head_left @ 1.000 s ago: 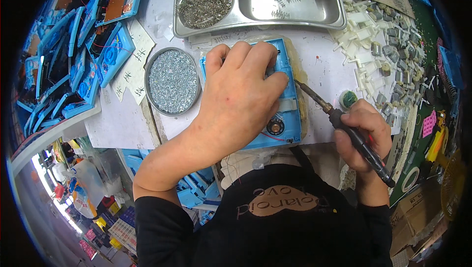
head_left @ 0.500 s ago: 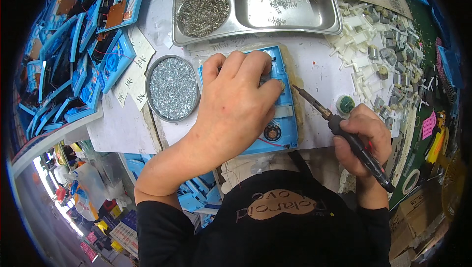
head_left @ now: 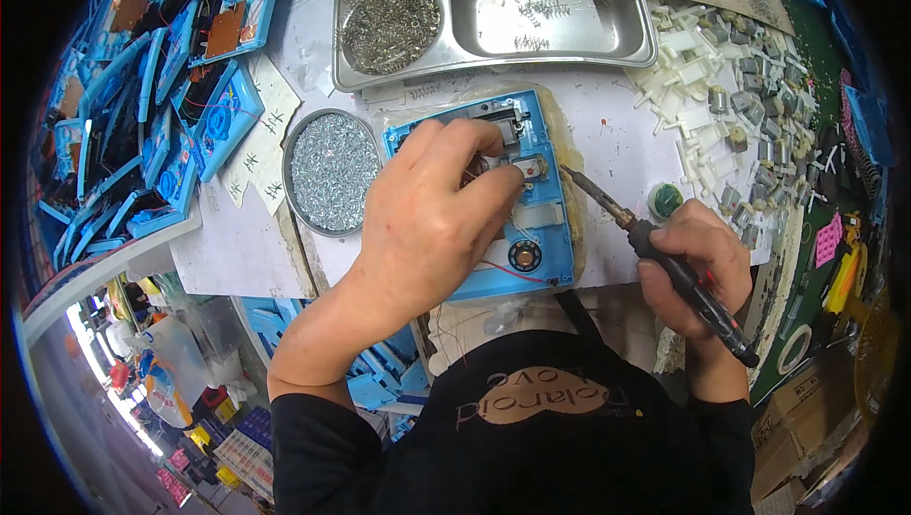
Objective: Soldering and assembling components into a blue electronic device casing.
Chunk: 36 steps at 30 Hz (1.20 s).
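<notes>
A blue plastic casing (head_left: 503,282) lies open on the table, with a small round black speaker (head_left: 525,255), a small motor (head_left: 529,168) and thin wires inside. My left hand (head_left: 427,202) reaches over its left half, fingers curled in and thumb beside the motor. What those fingers pinch, if anything, is hidden beneath them. My right hand (head_left: 707,263) grips the black handle of a soldering iron (head_left: 676,268). The iron's tip points up and left, close to the casing's right edge.
Left of the casing stands a round dish (head_left: 332,171) of small screws. Behind is a metal tray (head_left: 546,57) with springs. White plastic parts and small motors (head_left: 721,102) heap at the right. Blue casings (head_left: 157,126) pile at the left. A small green-filled pot (head_left: 666,199) sits near my right hand.
My left hand has drawn back to the left and slightly down, uncovering the motor and more of the casing's upper part. My right hand and the iron have shifted slightly left.
</notes>
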Motion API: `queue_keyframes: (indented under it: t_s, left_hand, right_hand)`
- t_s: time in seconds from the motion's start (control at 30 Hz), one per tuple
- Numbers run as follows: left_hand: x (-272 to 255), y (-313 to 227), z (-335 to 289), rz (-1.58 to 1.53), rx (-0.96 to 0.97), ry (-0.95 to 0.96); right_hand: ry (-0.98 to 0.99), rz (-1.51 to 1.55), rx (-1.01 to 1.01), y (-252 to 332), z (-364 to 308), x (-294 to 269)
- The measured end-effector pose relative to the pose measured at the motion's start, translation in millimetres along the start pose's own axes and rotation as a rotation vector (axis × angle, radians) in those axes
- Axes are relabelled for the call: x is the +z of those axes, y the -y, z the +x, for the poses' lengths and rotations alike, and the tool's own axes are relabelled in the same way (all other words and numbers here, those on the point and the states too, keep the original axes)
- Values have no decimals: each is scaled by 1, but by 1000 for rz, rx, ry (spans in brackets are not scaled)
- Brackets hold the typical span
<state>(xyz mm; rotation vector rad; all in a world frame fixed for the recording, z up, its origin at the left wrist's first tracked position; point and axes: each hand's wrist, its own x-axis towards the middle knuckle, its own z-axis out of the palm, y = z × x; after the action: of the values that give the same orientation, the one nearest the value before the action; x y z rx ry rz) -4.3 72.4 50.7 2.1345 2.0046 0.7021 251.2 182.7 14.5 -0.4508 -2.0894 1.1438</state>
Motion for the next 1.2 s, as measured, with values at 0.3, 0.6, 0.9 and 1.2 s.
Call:
queue_keyframes:
  t_s: [0.3,0.6,0.9,1.2]
  left_hand:
    - [11,5,-7,-100,-33,-169]
    - [29,3,-5,25,39,-186]
    - [33,5,-5,54,77,-151]
    - [35,7,-5,46,70,-175]
  right_hand:
    - [-20,22,1,-1,4,1]
    - [-7,21,-28,-4,8,2]
    - [25,-13,-62,-7,13,7]
    - [42,-36,-59,-5,16,11]
